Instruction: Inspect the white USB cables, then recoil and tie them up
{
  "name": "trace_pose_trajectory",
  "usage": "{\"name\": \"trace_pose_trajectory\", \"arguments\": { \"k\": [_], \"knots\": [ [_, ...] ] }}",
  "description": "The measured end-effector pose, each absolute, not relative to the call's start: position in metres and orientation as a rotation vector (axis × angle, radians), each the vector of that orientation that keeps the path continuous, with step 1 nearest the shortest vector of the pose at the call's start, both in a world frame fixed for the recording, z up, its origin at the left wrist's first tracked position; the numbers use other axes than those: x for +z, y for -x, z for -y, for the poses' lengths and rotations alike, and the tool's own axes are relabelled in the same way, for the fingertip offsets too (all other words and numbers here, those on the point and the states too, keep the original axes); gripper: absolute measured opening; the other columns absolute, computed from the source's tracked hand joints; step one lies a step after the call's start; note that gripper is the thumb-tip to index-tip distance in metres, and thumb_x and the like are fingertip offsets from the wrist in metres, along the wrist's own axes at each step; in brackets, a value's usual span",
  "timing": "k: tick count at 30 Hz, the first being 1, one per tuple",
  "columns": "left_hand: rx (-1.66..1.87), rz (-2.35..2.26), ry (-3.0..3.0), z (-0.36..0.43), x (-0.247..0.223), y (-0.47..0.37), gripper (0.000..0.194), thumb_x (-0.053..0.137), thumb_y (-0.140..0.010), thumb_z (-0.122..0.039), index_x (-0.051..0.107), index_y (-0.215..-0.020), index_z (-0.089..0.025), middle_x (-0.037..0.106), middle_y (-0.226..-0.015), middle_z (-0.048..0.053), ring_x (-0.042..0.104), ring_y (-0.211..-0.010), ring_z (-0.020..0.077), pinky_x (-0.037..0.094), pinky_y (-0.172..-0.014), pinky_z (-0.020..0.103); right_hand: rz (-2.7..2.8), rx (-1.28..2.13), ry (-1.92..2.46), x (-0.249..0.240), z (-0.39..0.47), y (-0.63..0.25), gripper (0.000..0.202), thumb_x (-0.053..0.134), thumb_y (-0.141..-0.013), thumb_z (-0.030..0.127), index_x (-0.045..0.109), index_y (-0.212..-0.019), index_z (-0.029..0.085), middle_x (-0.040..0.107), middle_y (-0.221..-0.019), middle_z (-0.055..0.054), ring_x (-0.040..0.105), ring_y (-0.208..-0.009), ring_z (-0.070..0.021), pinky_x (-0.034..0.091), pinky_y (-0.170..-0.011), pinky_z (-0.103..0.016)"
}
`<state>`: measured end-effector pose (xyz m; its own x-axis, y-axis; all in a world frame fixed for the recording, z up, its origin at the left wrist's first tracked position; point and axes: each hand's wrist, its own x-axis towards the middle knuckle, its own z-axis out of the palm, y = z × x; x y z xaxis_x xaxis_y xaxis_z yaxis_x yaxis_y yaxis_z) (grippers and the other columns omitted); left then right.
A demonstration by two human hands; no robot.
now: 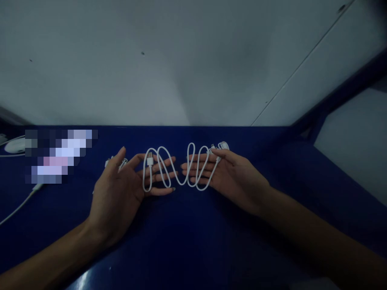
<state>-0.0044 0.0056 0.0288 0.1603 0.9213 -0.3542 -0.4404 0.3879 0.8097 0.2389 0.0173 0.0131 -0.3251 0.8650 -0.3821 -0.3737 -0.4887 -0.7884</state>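
A white charging cable is laid out in wavy loops across the fingers of both hands. Palm up, my left hand is open with its fingers spread. On those fingers rests the cable's USB-A plug and some of the loops. My right hand faces it, palm turned inward and fingers stretched out under the other loops. The cable's slim connector lies by the right thumb; whether the thumb presses on it is not clear. Just beyond that thumb are more white cable ends.
White cable pieces show behind my left hand. At the left are a blurred-out object with a white cord and a white rounded item. A pale wall panel rises behind the blue tabletop.
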Motion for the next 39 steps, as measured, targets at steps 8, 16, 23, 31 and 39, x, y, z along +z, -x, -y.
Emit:
{"name": "trace_pose_trajectory", "arguments": {
  "k": [8, 16, 23, 31, 39],
  "knots": [
    [1.106, -1.008, -0.594, -0.006, 0.035, 0.000, 0.054, 0.041, -0.113, -0.048, 0.059, -0.147, -0.010, 0.076, -0.136, 0.029, 0.078, -0.120, 0.0449, 0.065, -0.097, 0.065, 0.657, 1.860, 1.120, 0.017, -0.016, -0.237, 0.045, 0.042, -0.114, 0.040, 0.078, -0.116, 0.012, 0.080, -0.130, -0.020, 0.079, -0.117, -0.0310, 0.057, -0.114, -0.050],
    [1.086, -1.028, -0.614, -0.007, 0.034, 0.001, 0.057, 0.035, -0.115, -0.046, 0.050, -0.155, -0.009, 0.074, -0.139, 0.031, 0.078, -0.120, 0.0438, 0.067, -0.093, 0.062, 0.642, 1.851, 1.130, 0.019, -0.015, -0.237, 0.048, 0.041, -0.115, 0.040, 0.078, -0.115, 0.010, 0.079, -0.130, -0.021, 0.078, -0.114, -0.0298, 0.059, -0.111, -0.048],
    [1.045, -1.031, -0.656, -0.007, 0.031, 0.004, 0.056, 0.044, -0.112, -0.046, 0.051, -0.156, -0.011, 0.068, -0.149, 0.031, 0.078, -0.119, 0.0450, 0.070, -0.085, 0.057, 0.696, 1.871, 1.087, 0.013, -0.016, -0.238, 0.049, 0.043, -0.113, 0.044, 0.077, -0.117, 0.010, 0.079, -0.130, -0.022, 0.078, -0.118, -0.0314, 0.055, -0.118, -0.048],
    [1.015, -0.977, -0.633, -0.006, 0.030, 0.004, 0.050, 0.056, -0.107, -0.045, 0.064, -0.143, -0.012, 0.070, -0.149, 0.026, 0.073, -0.128, 0.0462, 0.065, -0.097, 0.060, 0.829, 1.879, 1.065, 0.014, -0.014, -0.239, 0.053, 0.043, -0.113, 0.053, 0.080, -0.114, 0.016, 0.079, -0.133, -0.017, 0.073, -0.128, -0.0320, 0.048, -0.123, -0.050],
    [0.902, -0.807, -0.619, -0.001, 0.028, -0.006, 0.042, 0.056, -0.111, -0.041, 0.071, -0.140, -0.015, 0.074, -0.145, 0.018, 0.066, -0.138, 0.0413, 0.051, -0.116, 0.058, 1.047, 1.816, 1.089, 0.010, -0.004, -0.236, 0.052, 0.044, -0.113, 0.060, 0.080, -0.119, 0.023, 0.077, -0.122, -0.011, 0.069, -0.106, -0.0271, 0.056, -0.096, -0.045]
  ]
}}
